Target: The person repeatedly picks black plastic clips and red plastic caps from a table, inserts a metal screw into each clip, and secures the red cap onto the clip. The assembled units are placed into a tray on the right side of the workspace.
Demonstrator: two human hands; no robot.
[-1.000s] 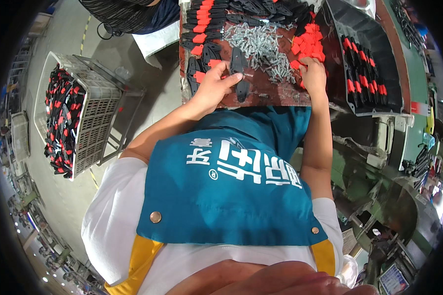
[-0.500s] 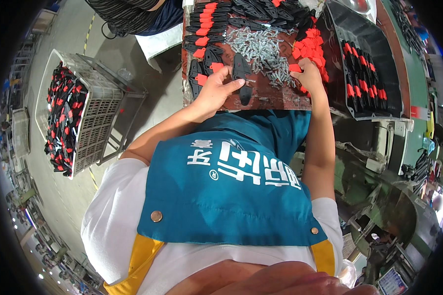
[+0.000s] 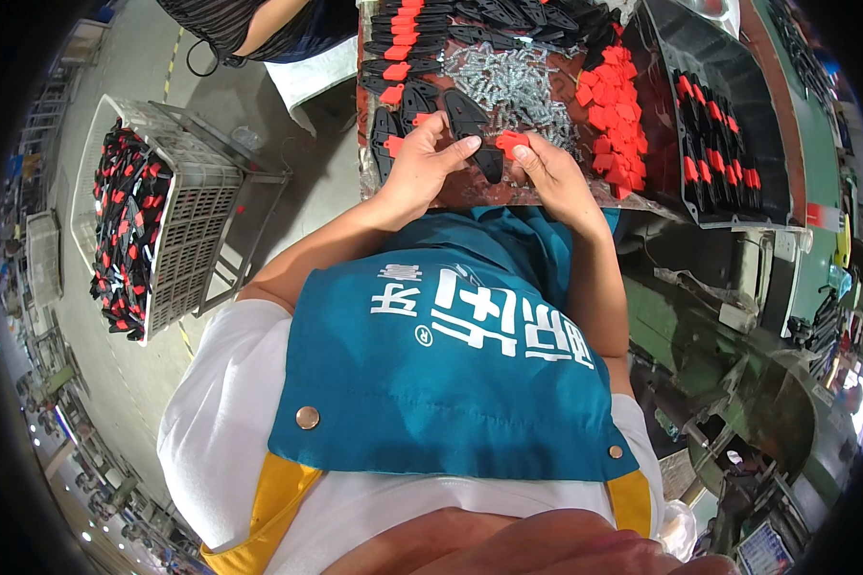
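My left hand [image 3: 420, 171] pinches a flat, elongated black plastic part [image 3: 465, 113] between thumb and fingers, above the near edge of the worktable. Close to its right side, my right hand [image 3: 554, 174] grips a small red plastic piece [image 3: 511, 141] by thumb and fingertips. Whether the red piece touches the black part is hard to tell. Just beyond both hands lies a heap of small silver springs [image 3: 508, 81]. A pile of loose red pieces [image 3: 616, 115] is to the right of it. Black parts with red pieces [image 3: 398, 53] form a column along the table's left edge.
A black bin [image 3: 738, 72] at the right holds rows of black-and-red parts. On the left, a pale plastic crate [image 3: 201, 182] full of similar parts rests on a metal stand. Another person's arm [image 3: 270, 24] shows at the top left. Green machinery [image 3: 767, 402] stands at lower right.
My right hand has moved left from the red pile, bringing a red piece beside the black part. The black part has tilted and shifted slightly in my left hand.
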